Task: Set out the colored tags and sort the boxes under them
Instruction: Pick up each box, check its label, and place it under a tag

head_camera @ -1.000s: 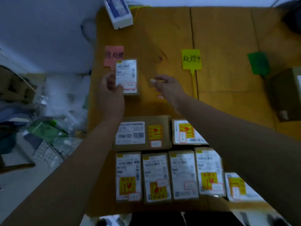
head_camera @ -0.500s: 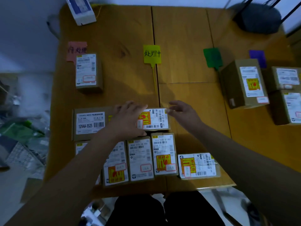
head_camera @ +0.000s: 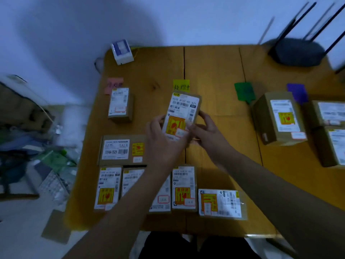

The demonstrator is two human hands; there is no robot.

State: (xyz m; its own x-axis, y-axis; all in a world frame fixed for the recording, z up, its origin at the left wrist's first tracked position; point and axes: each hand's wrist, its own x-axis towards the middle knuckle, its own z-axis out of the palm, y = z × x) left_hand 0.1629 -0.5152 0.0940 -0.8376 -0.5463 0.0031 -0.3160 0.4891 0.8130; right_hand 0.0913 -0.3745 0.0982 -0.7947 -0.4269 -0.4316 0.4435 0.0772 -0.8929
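A small labelled cardboard box (head_camera: 183, 109) is held upright above the table middle, just below the yellow tag (head_camera: 181, 86). My left hand (head_camera: 164, 139) grips its lower left side and my right hand (head_camera: 207, 129) its lower right. A pink tag (head_camera: 114, 85) lies at the far left with one box (head_camera: 120, 104) under it. A green tag (head_camera: 244, 90) and a purple tag (head_camera: 296, 91) lie to the right, with a big box (head_camera: 280, 118) and two more boxes (head_camera: 330, 131) near them. Several unsorted boxes (head_camera: 183, 187) sit in rows at the near edge.
The wooden table (head_camera: 214, 68) carries a white-blue box (head_camera: 122, 52) at its far left corner and a dark router (head_camera: 296, 53) with antennas at the far right. Clutter and bags (head_camera: 37, 146) lie on the floor left of the table.
Both hands picked a box out of the near rows and lifted it toward the yellow tag. Earlier, my left hand left a box under the pink tag.
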